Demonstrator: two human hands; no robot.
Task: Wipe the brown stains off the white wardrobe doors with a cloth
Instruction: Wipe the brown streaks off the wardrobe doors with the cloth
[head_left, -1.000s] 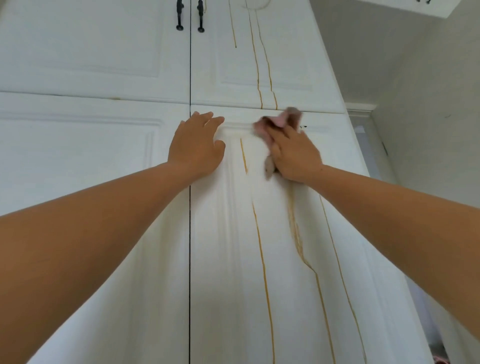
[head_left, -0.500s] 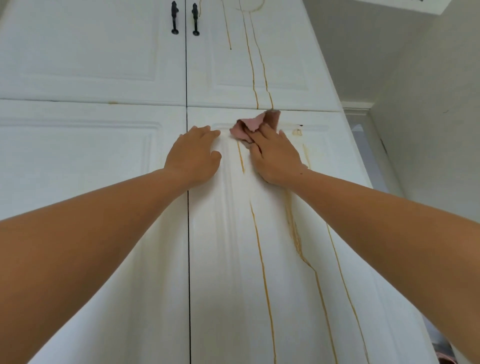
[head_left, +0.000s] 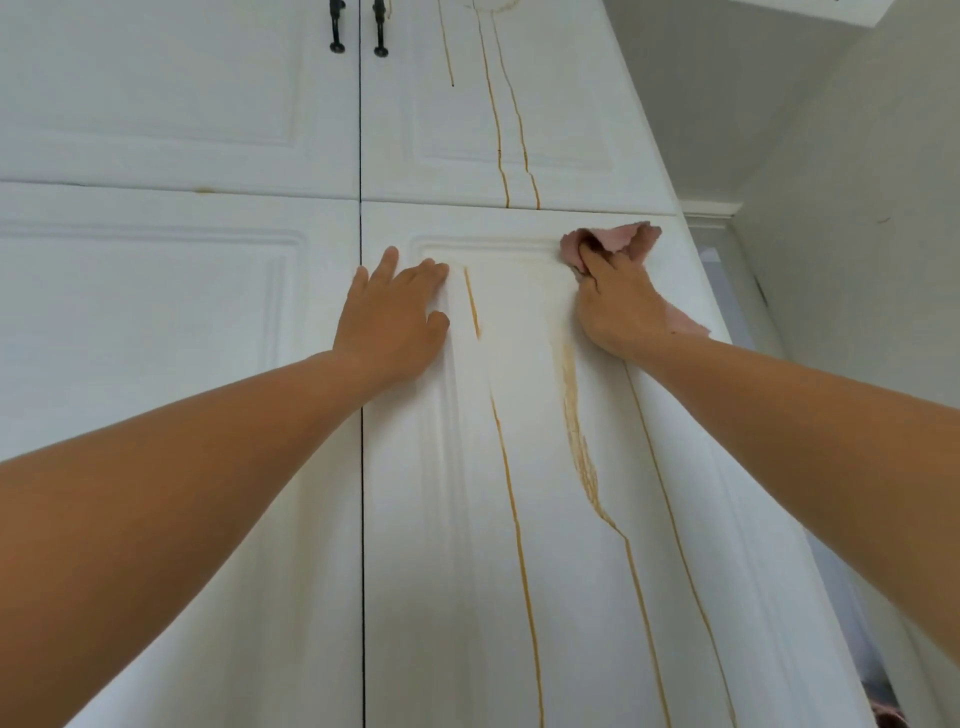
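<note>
The tall white wardrobe door (head_left: 447, 519) on the right carries long brown drip stains (head_left: 519, 545) running down it. My right hand (head_left: 618, 306) grips a crumpled pink cloth (head_left: 631, 239) and presses it against the upper right corner of this door's panel. A faint yellowish smear spreads left of the cloth. My left hand (head_left: 395, 317) rests flat with straight fingers on the same door near its left edge, beside a short brown streak (head_left: 471, 304). More brown streaks (head_left: 501, 130) run down the upper right door.
The left lower door (head_left: 156, 322) looks nearly stainless. Two black handles (head_left: 359, 28) hang on the upper doors. A grey-white wall (head_left: 852, 260) stands close on the right, with a narrow gap beside the wardrobe's side.
My right hand has swept the cloth from the panel's top middle to its upper right corner. The left hand has stayed in place on the door.
</note>
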